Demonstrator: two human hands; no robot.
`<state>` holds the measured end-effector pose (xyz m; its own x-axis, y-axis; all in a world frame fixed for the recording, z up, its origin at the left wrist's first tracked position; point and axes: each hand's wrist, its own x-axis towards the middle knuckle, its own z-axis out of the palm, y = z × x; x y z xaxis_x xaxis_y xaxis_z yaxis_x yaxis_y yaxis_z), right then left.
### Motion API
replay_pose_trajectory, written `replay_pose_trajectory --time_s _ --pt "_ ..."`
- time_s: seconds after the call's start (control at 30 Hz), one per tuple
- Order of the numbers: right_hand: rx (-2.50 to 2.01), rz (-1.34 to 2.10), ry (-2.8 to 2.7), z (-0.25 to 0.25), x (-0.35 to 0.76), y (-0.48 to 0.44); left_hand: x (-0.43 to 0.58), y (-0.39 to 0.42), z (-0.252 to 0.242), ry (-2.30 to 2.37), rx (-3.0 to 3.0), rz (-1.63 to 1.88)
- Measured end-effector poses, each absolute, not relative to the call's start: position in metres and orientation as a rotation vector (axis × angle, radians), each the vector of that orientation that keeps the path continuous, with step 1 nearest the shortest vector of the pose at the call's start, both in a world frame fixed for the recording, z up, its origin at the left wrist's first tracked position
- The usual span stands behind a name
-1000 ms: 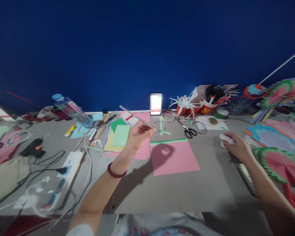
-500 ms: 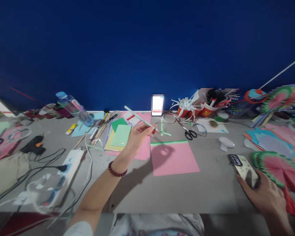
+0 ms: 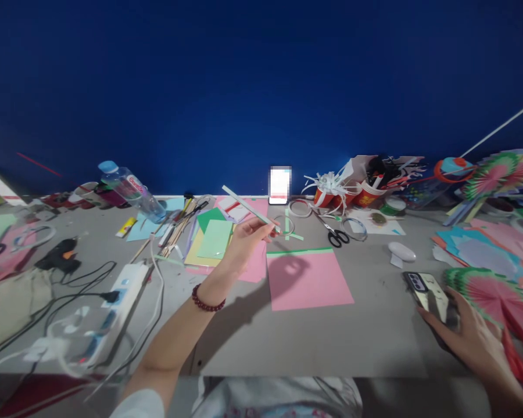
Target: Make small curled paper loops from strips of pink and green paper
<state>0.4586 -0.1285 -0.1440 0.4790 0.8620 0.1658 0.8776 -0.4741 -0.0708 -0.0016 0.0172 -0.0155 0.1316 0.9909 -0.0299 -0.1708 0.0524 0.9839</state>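
Observation:
My left hand [image 3: 246, 239] is raised over the table, fingers pinched on a thin pale green paper strip [image 3: 245, 204] that points up and to the left. A dark red bead bracelet [image 3: 206, 302] is on that wrist. Just right of the hand lies a pink paper sheet [image 3: 308, 278] with a green edge. My right hand [image 3: 470, 337] is at the lower right, fingers curled round the near end of a phone [image 3: 427, 291] lying face down on the table. A small white oval object [image 3: 401, 251] lies beyond the phone.
Black scissors [image 3: 335, 233], tape rings, red cups [image 3: 361, 196] and an upright lit phone [image 3: 280, 184] stand at the back. Coloured paper fans [image 3: 492, 290] fill the right. A power strip [image 3: 122, 290], cables, a glue gun [image 3: 60, 259] and a water bottle [image 3: 128, 190] occupy the left.
My right hand left the white oval object, drew back toward me and took hold of the phone. My left hand kept the strip almost still.

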Motion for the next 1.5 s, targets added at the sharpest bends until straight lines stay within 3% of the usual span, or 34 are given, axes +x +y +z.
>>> replay_pose_trajectory --time_s 0.63,0.8,0.87,1.0,1.1,1.23,1.5 --pt "-2.723 0.115 -1.371 -0.122 0.437 -0.122 -0.003 0.019 -0.012 0.945 1.074 1.212" --pt "-2.237 -0.172 -1.56 -0.09 0.392 -0.094 0.0 0.015 -0.014 0.899 1.233 1.226" --pt "-1.897 0.112 -1.583 -0.07 0.357 -0.073 0.002 0.011 -0.015 0.883 1.341 1.243" --pt "-1.424 1.081 -1.595 -0.029 0.279 -0.029 0.003 0.005 -0.017 0.757 1.782 1.34" --pt "-1.123 1.484 -1.583 -0.007 0.23 -0.008 0.001 0.006 -0.02 0.641 2.188 1.484" --pt "-0.998 1.516 -1.553 0.001 0.198 0.006 0.001 0.013 -0.027 0.629 2.598 1.669" --pt "-0.981 1.574 -1.478 -0.003 0.202 0.018 -0.003 0.013 -0.027 0.695 2.899 1.685"
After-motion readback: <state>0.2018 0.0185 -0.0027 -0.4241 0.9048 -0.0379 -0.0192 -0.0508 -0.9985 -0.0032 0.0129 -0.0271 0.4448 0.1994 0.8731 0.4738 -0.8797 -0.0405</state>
